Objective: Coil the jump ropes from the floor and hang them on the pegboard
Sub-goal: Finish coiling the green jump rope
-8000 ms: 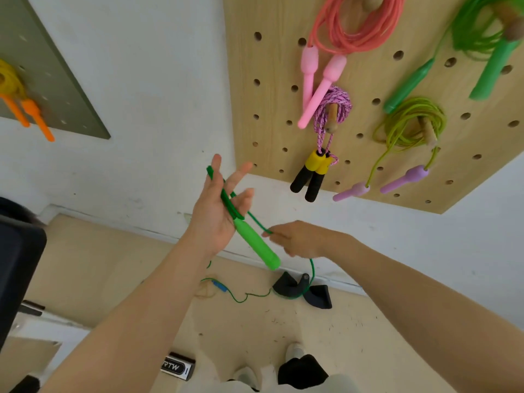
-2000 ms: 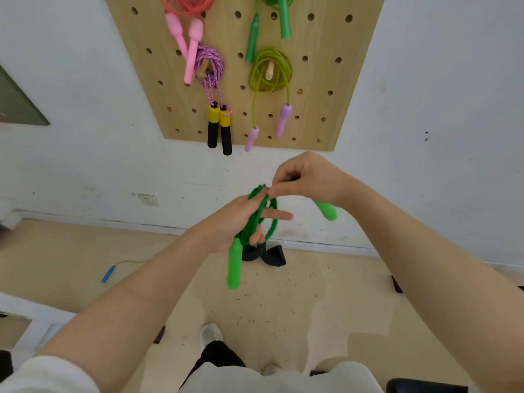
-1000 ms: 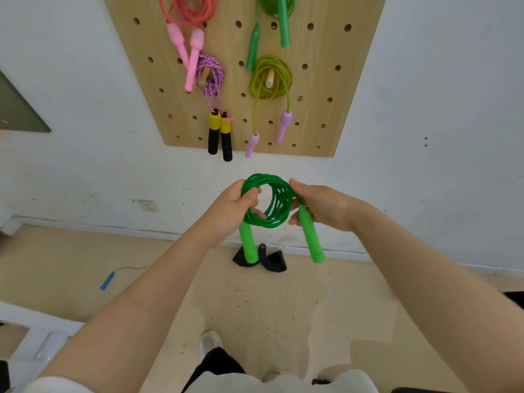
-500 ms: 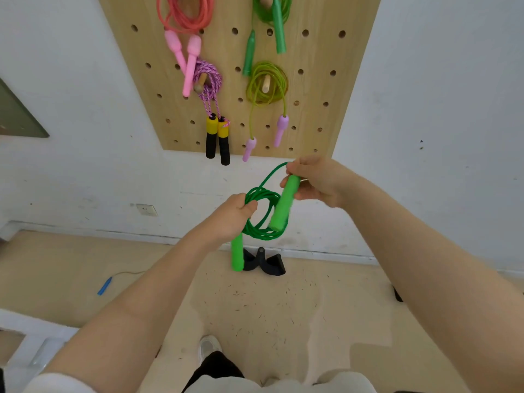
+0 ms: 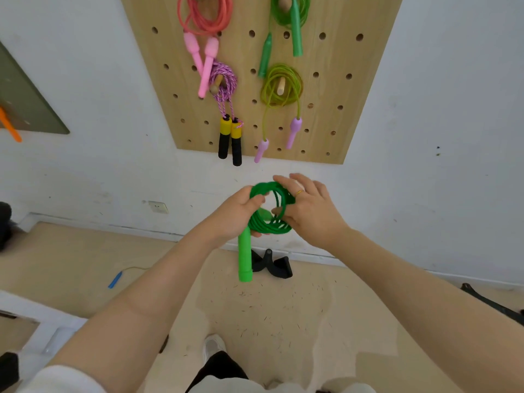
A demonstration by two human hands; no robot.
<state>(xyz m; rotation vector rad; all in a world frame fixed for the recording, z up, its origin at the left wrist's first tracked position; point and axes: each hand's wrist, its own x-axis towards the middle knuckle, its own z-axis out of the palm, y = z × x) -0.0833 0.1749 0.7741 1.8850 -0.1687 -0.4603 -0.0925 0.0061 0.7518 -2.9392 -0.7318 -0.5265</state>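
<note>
A green jump rope point(image 5: 270, 222) is wound into a small coil in front of the wall, below the wooden pegboard point(image 5: 329, 103). My left hand point(image 5: 236, 215) grips the coil's left side, and one green handle point(image 5: 245, 258) hangs straight down from it. My right hand point(image 5: 310, 212) holds the coil's right side, thumb through the loop and fingers over the top strands. The second handle is mostly hidden inside the coil. A blue-handled rope point(image 5: 114, 280) lies on the floor at the left.
Several coiled ropes hang on the pegboard: pink point(image 5: 204, 24), purple with yellow-black handles point(image 5: 225, 83), lime with lilac handles point(image 5: 280, 86), green point(image 5: 292, 15). A black object point(image 5: 273, 265) lies on the floor by the wall. A grey-green board point(image 5: 25, 109) hangs at the left.
My right hand has come down from holding the second handle above the coil and now grasps the coil's right side. The handle has gone into the loop.
</note>
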